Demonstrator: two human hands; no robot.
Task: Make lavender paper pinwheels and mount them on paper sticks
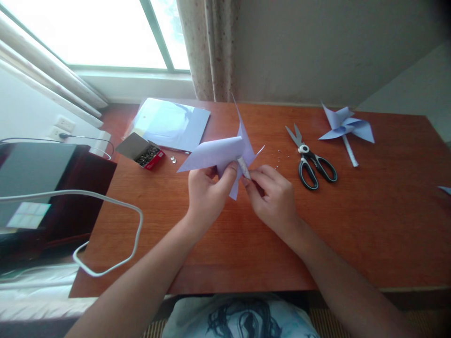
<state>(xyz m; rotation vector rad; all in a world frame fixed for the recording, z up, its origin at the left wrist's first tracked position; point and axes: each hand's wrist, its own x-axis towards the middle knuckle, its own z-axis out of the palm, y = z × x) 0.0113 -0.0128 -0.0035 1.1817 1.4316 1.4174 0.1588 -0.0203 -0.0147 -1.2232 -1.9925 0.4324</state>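
Above the middle of the desk I hold a paper pinwheel point(218, 152) with pale lilac blades. My left hand point(211, 190) grips it from the near side, the thumb pressed by the rolled paper stick point(244, 167) at its back. With fingertips pinched, my right hand point(273, 197) holds the lower end of that stick. Whether a pin joins stick and blades is hidden. To the right lie black-handled scissors point(305, 151), blades half apart. Farther right rests a second pinwheel point(342, 127) on its own paper stick.
An open red box of thumbtacks point(150, 157) stands at the left, with a few loose tacks point(173, 159) beside it. Behind it lies a pack of paper point(172, 124). A white cable point(139, 225) loops over the desk's left edge. Tiny bits point(278, 159) are scattered near the scissors.
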